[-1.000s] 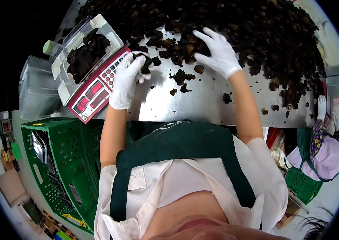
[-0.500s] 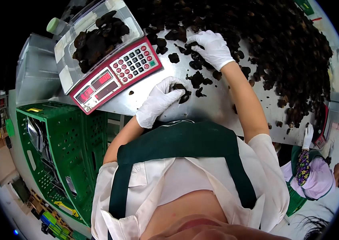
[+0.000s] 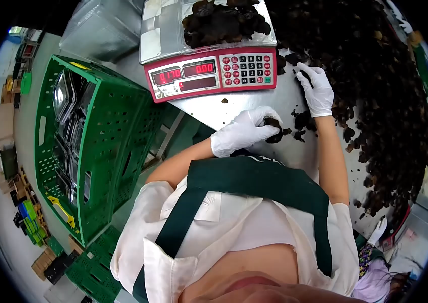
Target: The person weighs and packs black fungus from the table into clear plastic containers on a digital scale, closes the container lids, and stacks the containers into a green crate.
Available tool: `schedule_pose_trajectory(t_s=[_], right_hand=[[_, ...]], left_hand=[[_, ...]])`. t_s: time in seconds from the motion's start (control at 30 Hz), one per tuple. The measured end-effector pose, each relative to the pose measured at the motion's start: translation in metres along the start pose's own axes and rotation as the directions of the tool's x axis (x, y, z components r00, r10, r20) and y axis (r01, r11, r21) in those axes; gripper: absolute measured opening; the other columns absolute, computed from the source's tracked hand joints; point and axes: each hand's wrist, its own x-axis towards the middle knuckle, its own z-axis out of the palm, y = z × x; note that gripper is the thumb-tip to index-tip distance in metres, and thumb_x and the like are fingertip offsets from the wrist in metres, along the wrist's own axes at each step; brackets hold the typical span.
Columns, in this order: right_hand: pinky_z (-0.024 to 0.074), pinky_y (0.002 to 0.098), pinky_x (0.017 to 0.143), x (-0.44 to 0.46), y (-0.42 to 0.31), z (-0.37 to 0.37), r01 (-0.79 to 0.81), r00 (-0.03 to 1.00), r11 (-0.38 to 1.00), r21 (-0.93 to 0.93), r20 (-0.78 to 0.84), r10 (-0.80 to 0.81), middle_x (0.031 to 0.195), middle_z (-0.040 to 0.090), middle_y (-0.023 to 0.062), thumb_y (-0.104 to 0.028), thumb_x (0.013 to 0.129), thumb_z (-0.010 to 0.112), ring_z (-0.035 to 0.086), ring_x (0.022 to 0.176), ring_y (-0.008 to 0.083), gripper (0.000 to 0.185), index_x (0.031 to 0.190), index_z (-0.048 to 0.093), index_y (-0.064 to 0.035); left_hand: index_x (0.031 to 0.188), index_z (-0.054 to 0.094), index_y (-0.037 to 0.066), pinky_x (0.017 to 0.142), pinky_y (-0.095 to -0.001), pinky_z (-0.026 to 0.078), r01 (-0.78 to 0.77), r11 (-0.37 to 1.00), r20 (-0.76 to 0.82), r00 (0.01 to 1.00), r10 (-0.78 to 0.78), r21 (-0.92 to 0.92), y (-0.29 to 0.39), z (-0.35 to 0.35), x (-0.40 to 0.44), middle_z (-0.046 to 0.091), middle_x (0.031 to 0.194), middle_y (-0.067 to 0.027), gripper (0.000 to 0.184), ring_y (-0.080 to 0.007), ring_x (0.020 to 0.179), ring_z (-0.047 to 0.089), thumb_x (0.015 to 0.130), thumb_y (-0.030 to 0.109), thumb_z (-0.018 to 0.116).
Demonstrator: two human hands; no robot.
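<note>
My gloved left hand [image 3: 246, 130] is closed around a dark wood ear mushroom [image 3: 273, 131], low over the metal table near my apron. To its right, my gloved right hand [image 3: 316, 90] is at the edge of the big mushroom pile [image 3: 375, 86]. Its thumb and forefinger are apart, and I see nothing between them. A few loose mushroom pieces [image 3: 302, 121] lie on the table between the two hands. Ahead, a red weighing scale [image 3: 211, 76] reads 0.170, with a clear plastic tray of mushrooms [image 3: 224, 25] on top.
A green crate [image 3: 123, 136] holding clear plastic trays [image 3: 67, 101] stands to my left. Stacked clear containers [image 3: 105, 30] are beside the scale. At the lower right, a co-worker's gloved hand [image 3: 377, 231] is by the table edge [image 3: 360, 222].
My view has turned, so the scale sits more centrally and level. My right hand has drawn back from the loose pieces and its fingers have come apart; my left hand keeps its mushroom.
</note>
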Motion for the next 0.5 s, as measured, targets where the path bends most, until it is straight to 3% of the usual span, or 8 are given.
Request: schedule_pose_trajectory(t_s=[0.1,0.23,0.27,0.3,0.33,0.37,0.4,0.5], right_hand=[[0.0514,0.0304,0.085,0.008,-0.004,-0.010,-0.052,0.985,0.987,0.149,-0.155,0.075,0.100,0.067,0.0076,-0.021,0.091,0.077,0.065,0.091,0.0211,0.029,0.119,0.075,-0.0138],[0.0505,0.0278,0.087,0.019,0.004,-0.019,-0.258,0.942,0.880,0.398,-0.099,0.321,0.104,0.072,0.0052,-0.022,0.093,0.077,0.063,0.089,0.0134,0.028,0.118,0.076,-0.0087],[0.0504,0.0272,0.087,0.022,0.000,-0.026,-0.302,0.923,0.859,0.412,-0.098,0.372,0.105,0.074,0.0054,-0.029,0.095,0.076,0.063,0.089,0.0111,0.031,0.118,0.076,-0.0068],[0.0504,0.0272,0.087,0.025,0.002,-0.029,-0.297,0.924,0.863,0.409,-0.106,0.368,0.105,0.074,0.0054,-0.029,0.095,0.076,0.063,0.089,0.0111,0.031,0.118,0.076,-0.0068],[0.0507,0.0280,0.087,0.027,0.005,-0.032,-0.329,0.918,0.867,0.374,-0.087,0.386,0.105,0.075,0.0059,-0.032,0.095,0.075,0.064,0.090,0.0122,0.033,0.117,0.076,-0.0073],[0.0510,0.0288,0.087,0.026,0.008,-0.033,-0.364,0.910,0.867,0.340,-0.067,0.409,0.105,0.075,0.0064,-0.036,0.095,0.074,0.065,0.090,0.0134,0.035,0.116,0.076,-0.0077],[0.0514,0.0296,0.087,0.024,0.012,-0.035,-0.404,0.897,0.861,0.308,-0.051,0.439,0.104,0.076,0.0069,-0.040,0.095,0.074,0.066,0.091,0.0145,0.038,0.116,0.076,-0.0082],[0.0519,0.0349,0.094,0.015,0.017,-0.031,-0.247,0.957,0.961,0.120,-0.127,0.262,0.114,0.073,0.0103,-0.038,0.096,0.070,0.069,0.104,0.0265,0.033,0.118,0.074,-0.0140]], left_hand=[[0.121,0.064,0.003,0.087,-0.0259,0.052,-0.015,0.995,0.002,1.000,0.015,0.094,0.017,-0.005,-0.019,0.068,0.106,-0.0027,0.027,-0.0093,0.097,0.063,0.095,0.004,0.067],[0.116,0.068,0.005,0.087,-0.0260,0.053,-0.290,0.938,-0.152,0.935,0.320,0.189,0.078,-0.016,-0.054,0.068,0.109,-0.0039,0.023,-0.0108,0.101,0.064,0.093,0.001,0.066],[0.116,0.070,0.006,0.087,-0.0259,0.054,-0.332,0.825,-0.205,0.863,0.461,0.459,0.098,-0.023,-0.062,0.068,0.108,-0.0043,0.026,-0.0119,0.101,0.065,0.092,0.000,0.066],[0.116,0.072,0.005,0.087,-0.0255,0.054,-0.303,0.923,-0.294,0.883,0.366,0.239,0.110,-0.036,-0.062,0.068,0.108,-0.0043,0.026,-0.0119,0.100,0.066,0.091,0.000,0.066],[0.116,0.071,0.004,0.090,-0.0275,0.054,-0.399,0.659,-0.260,0.693,0.672,0.638,0.124,-0.048,-0.059,0.069,0.108,-0.0041,0.027,-0.0123,0.101,0.066,0.091,-0.001,0.065],[0.116,0.073,0.007,0.091,-0.0294,0.053,-0.441,0.469,-0.201,0.529,0.825,0.765,0.134,-0.064,-0.051,0.069,0.107,-0.0066,0.027,-0.0162,0.102,0.067,0.091,0.001,0.066],[0.117,0.073,0.012,0.092,-0.0332,0.053,-0.126,0.231,-0.149,0.461,0.875,0.965,0.161,-0.084,-0.044,0.070,0.107,-0.0110,0.026,-0.0255,0.101,0.067,0.091,0.008,0.069],[0.133,0.066,0.017,0.095,-0.0411,0.051,0.255,-0.244,0.082,0.514,0.854,0.936,0.155,-0.119,-0.013,0.064,0.127,-0.0145,0.042,-0.0347,0.113,0.061,0.092,0.020,0.072]])
